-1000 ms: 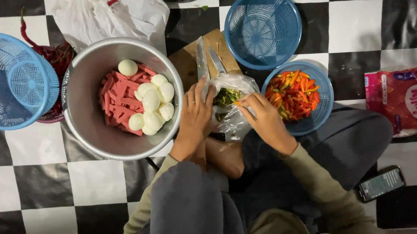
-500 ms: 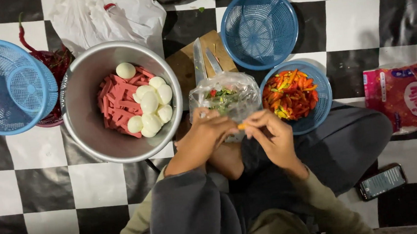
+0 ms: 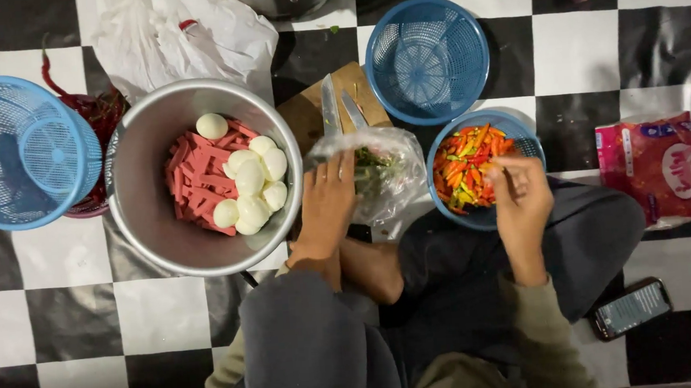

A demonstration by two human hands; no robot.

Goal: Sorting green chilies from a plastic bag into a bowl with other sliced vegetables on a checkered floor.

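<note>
Two hands: left hand [image 3: 326, 203] gripping plastic bag [image 3: 377, 180], right hand [image 3: 520, 198] pinching chili over basket rim [image 3: 482, 118].

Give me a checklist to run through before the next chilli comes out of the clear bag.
1. Left hand holds the clear plastic bag at its mouth: ok.
2. Right hand over the blue basket of chillies, thumb and finger pinched; whether it is empty: cannot tell.
3. Basket has room for more: ok.
4. Two knives lie on the wooden cutting board, blades apart from both hands: ok.
5. Metal bowl of peeled eggs and sausage strips sits clear of the bag: ok.
</note>
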